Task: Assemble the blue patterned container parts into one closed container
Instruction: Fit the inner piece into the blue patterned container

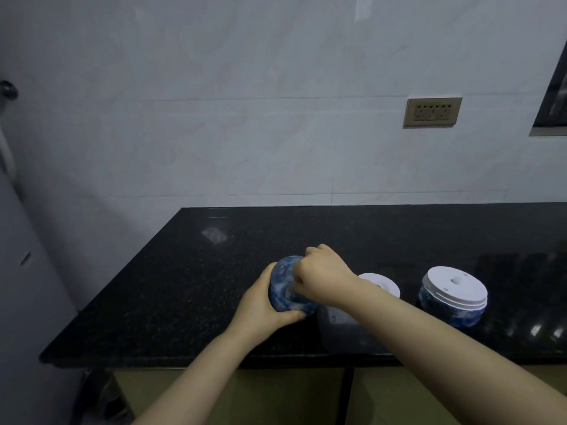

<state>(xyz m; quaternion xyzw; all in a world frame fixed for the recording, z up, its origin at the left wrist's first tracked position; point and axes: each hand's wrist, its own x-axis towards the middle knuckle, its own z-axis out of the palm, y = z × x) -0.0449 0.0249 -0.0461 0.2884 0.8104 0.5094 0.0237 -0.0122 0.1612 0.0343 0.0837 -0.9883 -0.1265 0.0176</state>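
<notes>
Blue patterned container part [285, 289], rounded and mottled blue and white, held just above the near middle of a black speckled countertop [159, 289]. Cupped from the left and underneath by the left hand [260, 305], fingers wrapped around its lower side. Covered on its right face by the right hand [322, 277], fingers curled in against or into it; exact grip hidden by the knuckles. Just to the right, partly behind the right forearm, a white-topped round part [380, 282] resting on the counter. Further right, well apart from the hands, a second blue patterned part [451, 305] standing upright, capped by a white ribbed disc with a small hole [454, 281]. Three container pieces in all, two hands. No readable brand, label or writing on any piece. Behind the counter, a pale tiled wall with one brass-coloured socket plate [432, 112]. At the far right edge, a dark framed window [552, 96].
</notes>
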